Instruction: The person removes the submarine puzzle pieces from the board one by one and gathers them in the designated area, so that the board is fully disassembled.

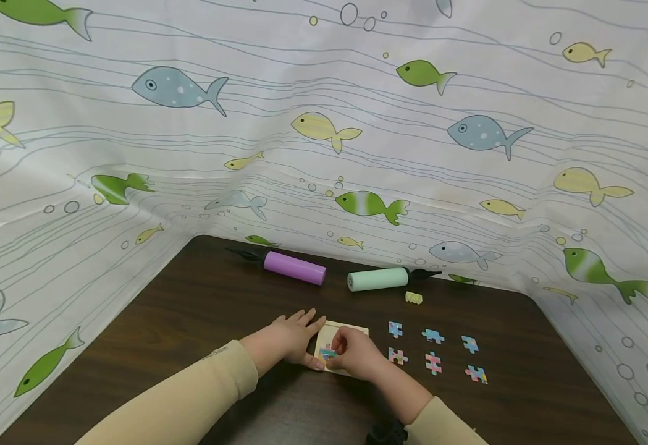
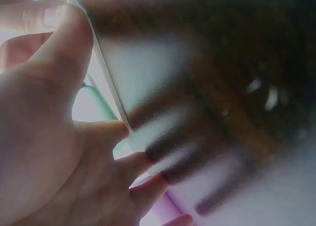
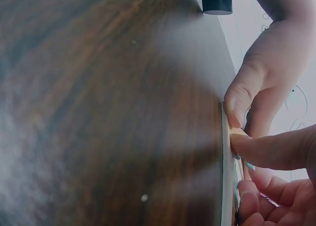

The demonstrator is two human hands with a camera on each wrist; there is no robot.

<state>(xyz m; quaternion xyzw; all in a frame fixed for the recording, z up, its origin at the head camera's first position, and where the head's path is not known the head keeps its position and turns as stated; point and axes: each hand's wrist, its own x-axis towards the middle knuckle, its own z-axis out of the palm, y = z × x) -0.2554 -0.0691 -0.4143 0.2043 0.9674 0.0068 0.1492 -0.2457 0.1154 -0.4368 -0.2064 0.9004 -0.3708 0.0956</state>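
A pale puzzle tray [image 1: 361, 330] lies flat on the dark table. In its near left part sits a colourful puzzle piece [image 1: 327, 353], partly hidden by fingers. My right hand [image 1: 357, 353] is over the tray, its thumb and curled fingers pinching a piece there; in the right wrist view a teal edge shows between them. My left hand [image 1: 293, 339] rests spread along the tray's left side, thumb at the near left corner. The left wrist view shows the left hand's fingers [image 2: 143, 164] extended against the table.
To the right of the tray lie several loose puzzle pieces [image 1: 433, 363] in two rows. A small yellow block [image 1: 414, 298] sits behind them. Further back are a purple hand pump [image 1: 294, 267] and a mint-green hand pump [image 1: 378, 279]. A fish-patterned sheet [image 1: 279, 185] stands around the table [image 1: 201, 309].
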